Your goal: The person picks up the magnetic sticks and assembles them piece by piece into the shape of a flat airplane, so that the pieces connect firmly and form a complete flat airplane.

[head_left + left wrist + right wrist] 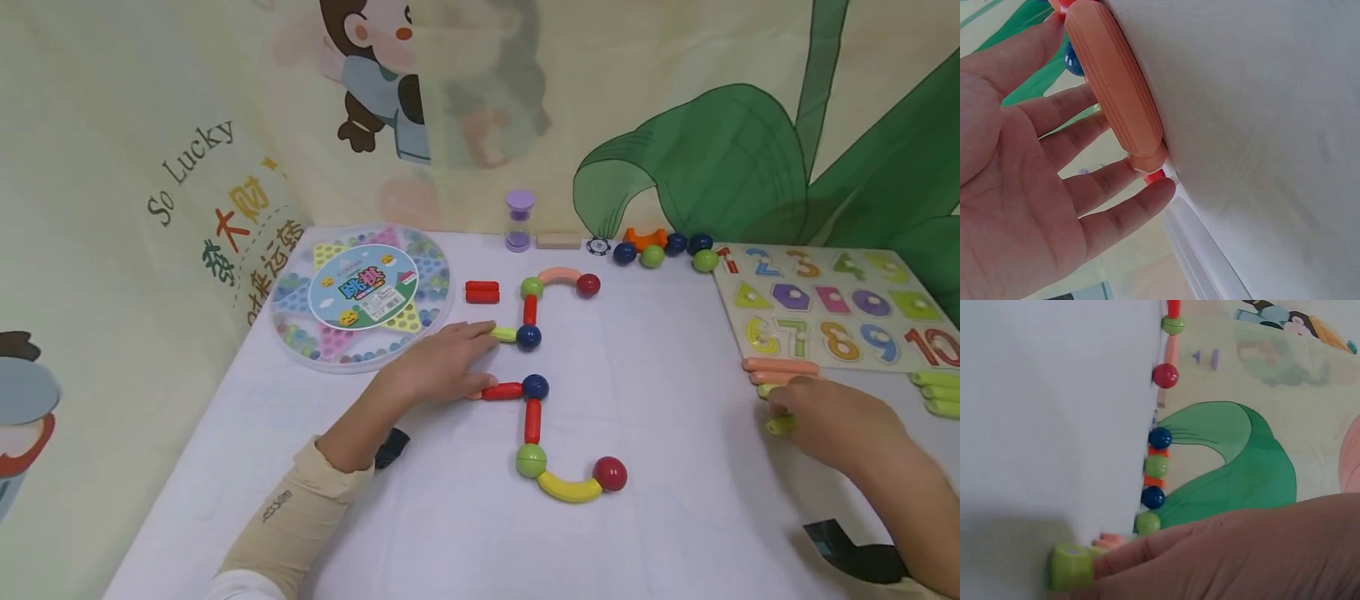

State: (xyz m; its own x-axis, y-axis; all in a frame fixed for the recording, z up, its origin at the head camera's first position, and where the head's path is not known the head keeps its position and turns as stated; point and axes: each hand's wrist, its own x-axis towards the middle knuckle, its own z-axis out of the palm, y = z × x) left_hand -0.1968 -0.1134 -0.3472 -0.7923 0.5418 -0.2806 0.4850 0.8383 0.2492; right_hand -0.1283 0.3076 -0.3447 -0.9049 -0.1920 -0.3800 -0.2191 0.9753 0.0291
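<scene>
The left hand [450,363] lies low at the white surface [660,533], with its fingers spread and nearly straight. It touches a salmon rod [1119,87] without closing around it. This rod seems to be of plastic; fine ridges run along its length, and near one end it narrows to a collar. Beside this hand are a ribbed lime rod [504,334], meeting an upper dark blue ball [528,337], and a red rod [504,391], meeting a lower dark blue ball [536,387].

The right hand [836,417] pinches a lime green piece [1071,570], whose visible end is blunt and rounded; its full shape is hidden by the fingers. Just beyond it lie smooth salmon sticks [780,366], side by side, near the flat number puzzle board [821,332].

From each blue ball, a shorter red stick leads to a glossy green ball. At the lower green ball [531,460] begins a yellow arc [570,488], ending at a round, shiny dark red ball [611,474]. The upper green ball [532,287] carries a salmon arc [560,273] in a similar manner.

Farther back stand a purple hourglass [519,221] and, next to it, a rectangular wooden block [558,242].
</scene>
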